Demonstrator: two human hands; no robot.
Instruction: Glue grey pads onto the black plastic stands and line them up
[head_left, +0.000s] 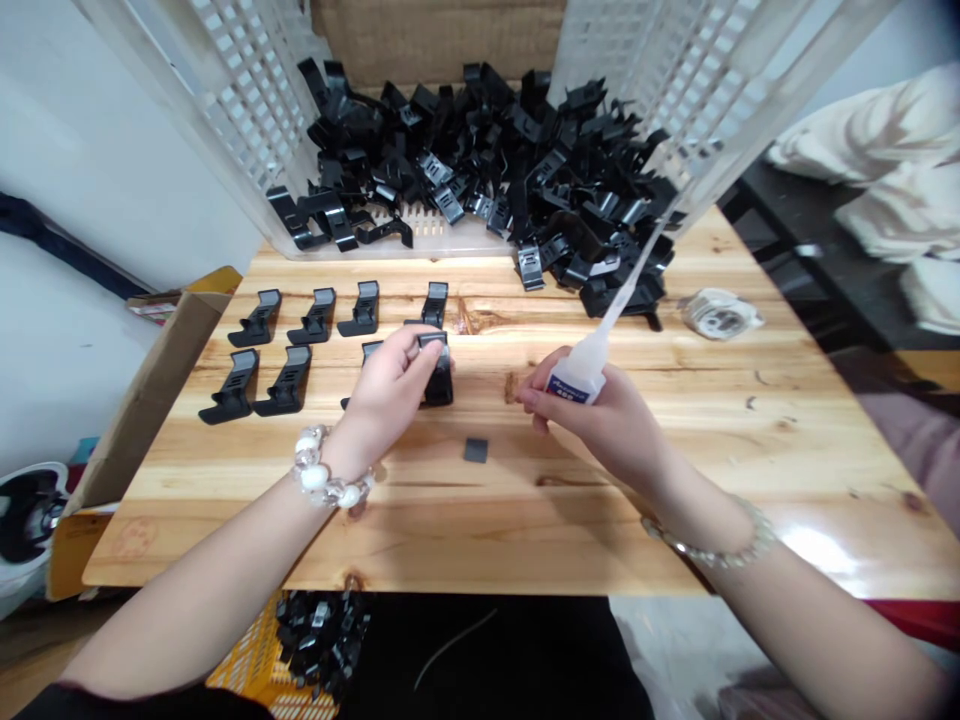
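Observation:
My left hand point(391, 385) is closed round a black plastic clip point(437, 372) that stands on the wooden table point(525, 520). My right hand point(600, 415) grips a small white glue bottle point(581, 372) whose long thin nozzle points up and to the right. A small dark grey pad point(475, 450) lies flat on the table between my hands. Several black clips point(289, 340) lie in two rows to the left of the held one. A big heap of loose black clips point(495, 170) spills from a tipped white crate point(240, 110) at the back.
A roll of tape point(718, 314) lies at the right of the table. A cardboard box point(142, 400) leans against the left edge. A yellow basket point(300, 640) with more black clips sits under the table. Another person's light sleeve point(885, 170) shows at the far right.

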